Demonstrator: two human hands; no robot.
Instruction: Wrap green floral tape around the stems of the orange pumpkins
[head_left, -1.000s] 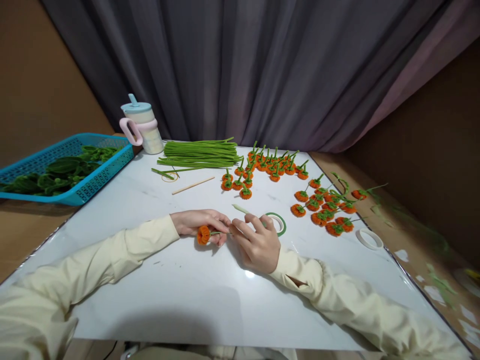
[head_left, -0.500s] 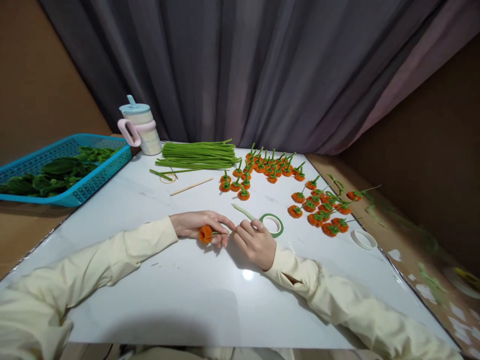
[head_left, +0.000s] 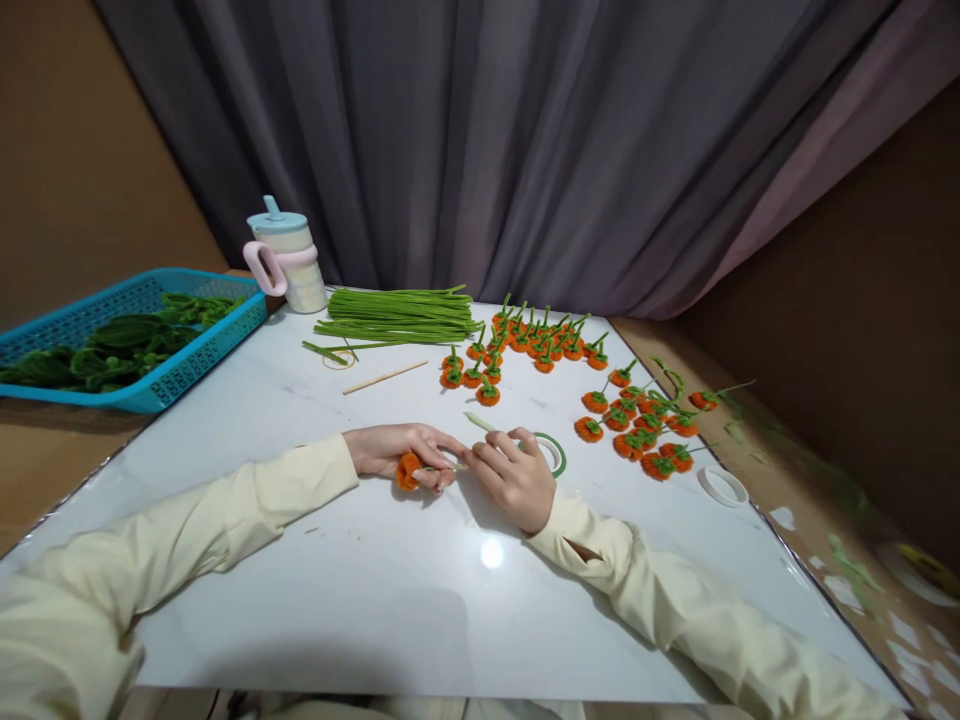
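From my remote seat, I see the orange flower above the table, the left hand gripping its stem. The right hand curls at the stem's tip; I can't tell what it pinches. I judge this as stem wrapping, calling next for steady turning. The tape roll lies just beyond.

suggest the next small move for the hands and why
Perhaps roll the stem of the flower slightly in the left hand: that hand holds it, the fingers of the right hand are close to the stem's end, and green tape lies partly behind that hand.
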